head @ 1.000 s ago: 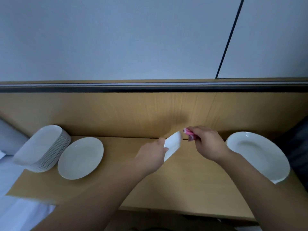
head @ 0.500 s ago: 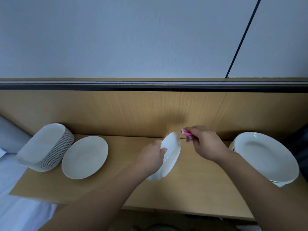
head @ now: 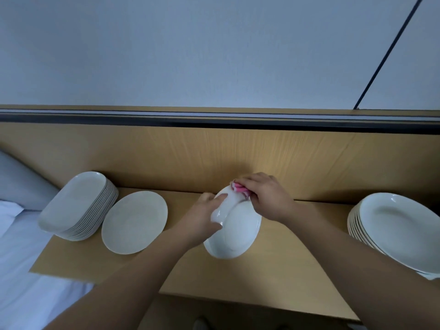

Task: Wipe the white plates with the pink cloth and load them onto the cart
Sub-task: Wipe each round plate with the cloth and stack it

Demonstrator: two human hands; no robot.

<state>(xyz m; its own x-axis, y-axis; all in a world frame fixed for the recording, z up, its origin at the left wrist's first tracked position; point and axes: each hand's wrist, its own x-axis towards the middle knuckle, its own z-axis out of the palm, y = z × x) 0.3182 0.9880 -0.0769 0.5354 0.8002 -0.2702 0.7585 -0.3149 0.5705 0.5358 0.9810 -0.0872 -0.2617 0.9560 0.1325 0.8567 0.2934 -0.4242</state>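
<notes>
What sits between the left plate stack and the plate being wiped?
In the head view, a single white plate lies flat on the wooden shelf between the stack and the held plate.

— What's at the back?
— A pale blue-grey wall [head: 190,48], with a thin dark line [head: 390,51] slanting down its right side.
— And below it?
— A light wood-grain back panel [head: 166,158], capped by a black strip [head: 214,122], stands along the far edge of a matching wooden tabletop [head: 273,277].
— To the left?
— White fabric [head: 21,282], with a grey padded shape [head: 16,182] above it. The light is soft and even.
</notes>
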